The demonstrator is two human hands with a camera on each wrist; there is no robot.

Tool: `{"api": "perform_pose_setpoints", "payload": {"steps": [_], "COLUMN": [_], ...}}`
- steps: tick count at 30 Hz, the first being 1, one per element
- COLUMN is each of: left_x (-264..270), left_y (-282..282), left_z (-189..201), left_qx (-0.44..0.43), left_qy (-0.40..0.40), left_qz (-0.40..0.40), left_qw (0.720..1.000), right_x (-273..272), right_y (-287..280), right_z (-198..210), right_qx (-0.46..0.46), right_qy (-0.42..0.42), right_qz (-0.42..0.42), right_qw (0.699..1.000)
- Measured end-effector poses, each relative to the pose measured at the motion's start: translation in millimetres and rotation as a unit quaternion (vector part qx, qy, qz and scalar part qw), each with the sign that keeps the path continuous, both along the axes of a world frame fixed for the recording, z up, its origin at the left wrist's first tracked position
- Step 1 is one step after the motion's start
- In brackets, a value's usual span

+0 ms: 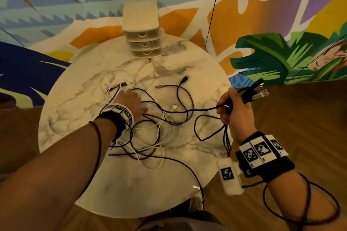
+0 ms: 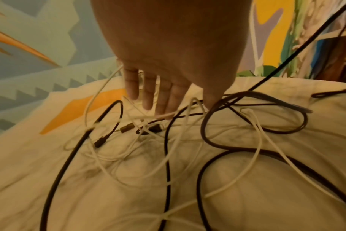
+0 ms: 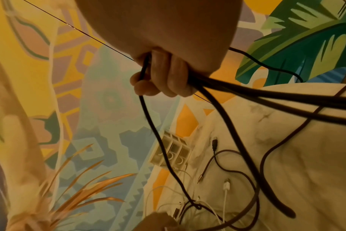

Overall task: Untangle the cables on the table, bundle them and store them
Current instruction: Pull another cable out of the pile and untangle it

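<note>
A tangle of black, purple and white cables (image 1: 155, 125) lies across the round marble table (image 1: 78, 88). My left hand (image 1: 129, 100) reaches flat over the tangle's far left part, fingers (image 2: 148, 93) straight and pointing down at white and black strands and small plugs (image 2: 126, 127). My right hand (image 1: 232, 107) is raised at the table's right edge. It grips a bunch of black cables (image 3: 217, 87), their USB plugs (image 1: 257, 93) sticking out past the fist. One black strand (image 1: 199, 109) runs from that fist down into the tangle.
A small beige three-drawer box (image 1: 143, 40) stands at the table's far edge, drawers closed. A loose purple cable with a black plug (image 1: 185, 79) lies right of centre. A white USB plug (image 1: 174, 107) lies mid-table. Painted floor and wood planks surround the table.
</note>
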State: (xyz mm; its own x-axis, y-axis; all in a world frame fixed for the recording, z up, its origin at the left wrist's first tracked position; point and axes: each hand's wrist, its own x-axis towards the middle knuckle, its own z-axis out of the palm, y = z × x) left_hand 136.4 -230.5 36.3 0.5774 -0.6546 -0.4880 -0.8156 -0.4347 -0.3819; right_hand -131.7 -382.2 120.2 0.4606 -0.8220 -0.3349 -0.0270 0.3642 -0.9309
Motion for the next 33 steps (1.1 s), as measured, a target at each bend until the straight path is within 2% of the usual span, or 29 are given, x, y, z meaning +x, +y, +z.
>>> {"api": "perform_pose_setpoints", "payload": {"steps": [3, 5, 6, 8, 10, 12, 14, 16, 18, 20, 21, 22, 24, 26, 30, 33], "left_x": [-0.8, -8.0, -17.8, -51.9, -89.2, -103.9, -95.0, -69.2, -50.3, -63.4, -76.7, -92.4, -123.7, -133.5, -124.3, -126.6], "left_y": [7.3, 6.8, 3.5, -7.4, -17.4, -18.1, -11.8, -3.7, -7.9, -23.9, -31.8, -37.9, -38.4, -32.3, -24.7, -28.4], "left_z": [6.0, 6.3, 6.4, 8.1, 6.0, -9.7, -18.3, -17.6, 1.8, 33.9, 47.1, 55.0, 53.3, 39.3, 33.4, 42.9], "left_qx": [0.009, -0.088, -0.167, -0.289, -0.295, -0.275, -0.295, -0.352, -0.441, -0.528, -0.538, -0.518, -0.413, -0.342, -0.376, -0.396], "left_qy": [0.01, 0.023, 0.056, 0.191, 0.323, 0.39, 0.369, 0.295, 0.204, 0.172, 0.161, 0.145, 0.141, 0.157, 0.158, 0.116], "left_qz": [0.046, -0.016, -0.069, -0.13, -0.063, 0.032, 0.116, 0.188, 0.196, 0.172, 0.15, 0.12, 0.037, -0.017, 0.03, 0.05], "left_qw": [0.999, 0.996, 0.982, 0.929, 0.897, 0.878, 0.874, 0.868, 0.852, 0.813, 0.814, 0.834, 0.899, 0.926, 0.913, 0.909], "right_x": [0.4, 3.0, 5.0, 8.5, 11.0, 11.9, 2.2, -3.1, -8.4, -13.1, -12.7, -11.6, -8.6, -7.3, -10.5, -8.1], "right_y": [-4.0, -5.1, -4.3, 0.0, 3.6, 2.5, -6.2, -15.4, -20.7, -18.7, -16.5, -13.8, -10.5, -12.0, -11.7, 3.4], "right_z": [4.0, 6.0, 6.6, 8.1, 9.9, 12.6, 19.1, 20.6, 21.3, 20.5, 19.4, 19.3, 22.0, 25.5, 26.8, 17.9], "right_qx": [0.002, 0.004, 0.006, 0.011, 0.015, 0.021, 0.032, 0.041, 0.035, 0.031, 0.032, 0.034, 0.033, 0.04, 0.07, 0.032], "right_qy": [-0.002, -0.005, -0.006, -0.011, -0.031, -0.054, -0.105, -0.142, -0.159, -0.165, -0.17, -0.176, -0.186, -0.197, -0.213, -0.164], "right_qz": [-0.025, -0.033, -0.033, -0.026, -0.015, -0.009, -0.041, -0.075, -0.086, -0.077, -0.066, -0.053, -0.023, -0.011, -0.023, 0.012], "right_qw": [1.0, 0.999, 0.999, 1.0, 0.999, 0.998, 0.993, 0.986, 0.983, 0.983, 0.983, 0.982, 0.982, 0.979, 0.974, 0.986]}}
